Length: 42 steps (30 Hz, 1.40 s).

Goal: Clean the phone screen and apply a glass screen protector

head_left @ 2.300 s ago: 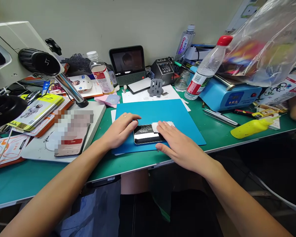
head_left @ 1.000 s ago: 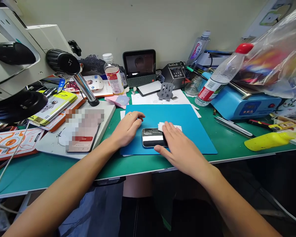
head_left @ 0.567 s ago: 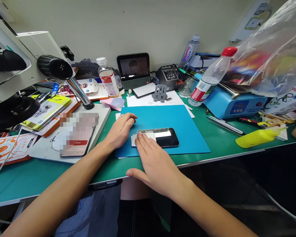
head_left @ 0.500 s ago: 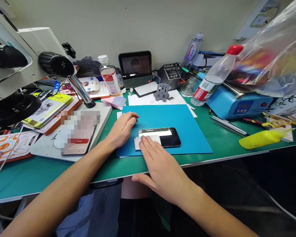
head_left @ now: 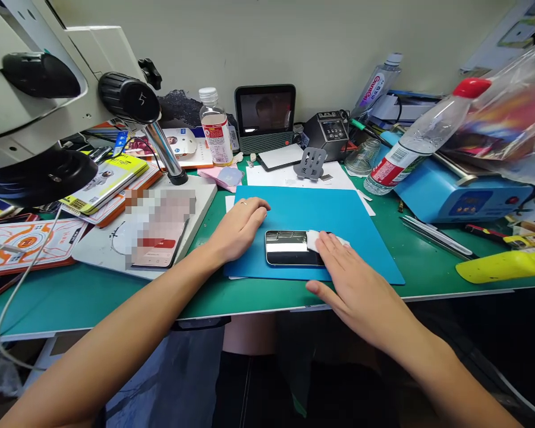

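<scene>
A smartphone with a dark glossy screen lies flat on a blue mat; light reflects in a bright band on its glass. My right hand lies over the phone's right end, fingers stretched flat and close together, thumb apart. Beneath those fingers a folded white wipe is pressed against the screen, partly hidden. To the left of the phone my left hand rests on the mat, its fingers loosely bent and nothing visible in them. It does not touch the phone.
A microscope rises at the left, a second phone on its base. Along the back stand a labelled bottle, a small display and a grey phone stand. A red-capped bottle, tweezers and a yellow squeeze bottle are at right.
My right hand has slid the white wipe from the phone's left end to its right end, uncovering the left part of the screen. My left hand stays beside the phone. The view has shifted slightly.
</scene>
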Available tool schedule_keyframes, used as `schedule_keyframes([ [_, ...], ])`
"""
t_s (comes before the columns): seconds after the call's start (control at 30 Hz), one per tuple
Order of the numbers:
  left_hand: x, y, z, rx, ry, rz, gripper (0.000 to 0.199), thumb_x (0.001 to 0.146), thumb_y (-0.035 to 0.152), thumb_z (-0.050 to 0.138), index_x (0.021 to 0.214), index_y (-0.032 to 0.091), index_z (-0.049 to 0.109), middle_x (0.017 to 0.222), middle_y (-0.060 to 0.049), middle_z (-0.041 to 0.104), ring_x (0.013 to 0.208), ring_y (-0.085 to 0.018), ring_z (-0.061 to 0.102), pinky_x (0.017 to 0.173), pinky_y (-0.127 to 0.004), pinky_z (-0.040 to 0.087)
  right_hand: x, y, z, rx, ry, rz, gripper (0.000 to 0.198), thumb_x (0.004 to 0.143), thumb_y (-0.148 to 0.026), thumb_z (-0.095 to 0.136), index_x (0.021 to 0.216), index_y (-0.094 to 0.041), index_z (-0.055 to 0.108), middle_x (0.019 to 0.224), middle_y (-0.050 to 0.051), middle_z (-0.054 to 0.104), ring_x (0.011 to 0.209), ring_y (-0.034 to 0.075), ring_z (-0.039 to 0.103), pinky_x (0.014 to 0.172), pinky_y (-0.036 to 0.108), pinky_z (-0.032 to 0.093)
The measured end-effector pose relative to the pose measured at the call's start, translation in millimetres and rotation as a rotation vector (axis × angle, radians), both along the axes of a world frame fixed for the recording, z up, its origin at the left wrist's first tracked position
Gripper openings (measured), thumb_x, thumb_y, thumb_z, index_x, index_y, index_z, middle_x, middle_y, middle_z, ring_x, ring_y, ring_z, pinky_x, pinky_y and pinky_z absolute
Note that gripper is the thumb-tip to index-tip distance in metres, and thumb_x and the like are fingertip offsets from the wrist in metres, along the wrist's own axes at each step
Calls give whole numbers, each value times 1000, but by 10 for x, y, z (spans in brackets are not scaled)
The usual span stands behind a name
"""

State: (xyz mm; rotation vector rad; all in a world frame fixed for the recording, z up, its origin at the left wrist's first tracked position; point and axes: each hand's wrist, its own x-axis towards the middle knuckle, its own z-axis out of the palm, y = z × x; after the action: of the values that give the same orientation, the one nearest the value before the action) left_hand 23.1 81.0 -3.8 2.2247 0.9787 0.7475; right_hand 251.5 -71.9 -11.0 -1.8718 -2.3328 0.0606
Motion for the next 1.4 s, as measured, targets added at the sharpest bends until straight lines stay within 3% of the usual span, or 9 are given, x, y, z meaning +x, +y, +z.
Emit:
schedule_keyframes([
  [0.27, 15, 10, 5, 11, -17, 10, 35, 105, 36, 28, 106, 21, 59, 104, -6, 68, 101, -24, 58, 95, -40, 45, -492, 272, -22, 17, 41, -149, 104, 92, -79, 28, 152, 6, 37, 159, 31, 34, 151, 41, 28, 121, 58, 31],
  [0.57, 25, 0, -7, -5, -29, 20, 34, 105, 35, 28, 106, 21, 60, 108, -7, 69, 104, -24, 61, 99, -41, 46, -959, 290, 16, 8, 87, -11, 108, 89, -82, 34, 152, 7, 38, 160, 29, 33, 152, 40, 27, 124, 54, 26],
  [0.8, 10, 18, -24, 4, -32, 10, 36, 106, 37, 28, 108, 20, 60, 107, -7, 69, 103, -23, 61, 99, -40, 45, -806, 24, 61, 33, 77, 165, 97, 92, -73, 45, 151, 4, 41, 160, 26, 35, 149, 37, 35, 121, 52, 36],
  [1.03, -3, 27, -19, 30, -15, -25, 38, 107, 40, 27, 107, 21, 60, 105, -6, 68, 101, -23, 59, 96, -38, 44, -266, -195, 26, 37, 62, 120, 80, 98, -63, 46, 153, -6, 41, 160, 20, 40, 148, 32, 40, 118, 52, 41],
  [1.23, -14, 27, -28, 14, 10, -59, 41, 108, 42, 26, 108, 22, 61, 101, -5, 69, 97, -23, 58, 90, -38, 44, 41, 35, -13, 26, 53, -40, 85, 99, -68, 35, 155, -4, 38, 160, 21, 39, 150, 35, 35, 119, 58, 36],
  [1.4, -7, 21, -40, 5, -10, -49, 42, 108, 44, 26, 110, 21, 61, 101, -5, 69, 99, -23, 58, 91, -37, 45, -277, 256, -4, 21, 99, -70, 94, 94, -74, 39, 152, 0, 41, 159, 25, 39, 150, 36, 34, 121, 55, 34],
])
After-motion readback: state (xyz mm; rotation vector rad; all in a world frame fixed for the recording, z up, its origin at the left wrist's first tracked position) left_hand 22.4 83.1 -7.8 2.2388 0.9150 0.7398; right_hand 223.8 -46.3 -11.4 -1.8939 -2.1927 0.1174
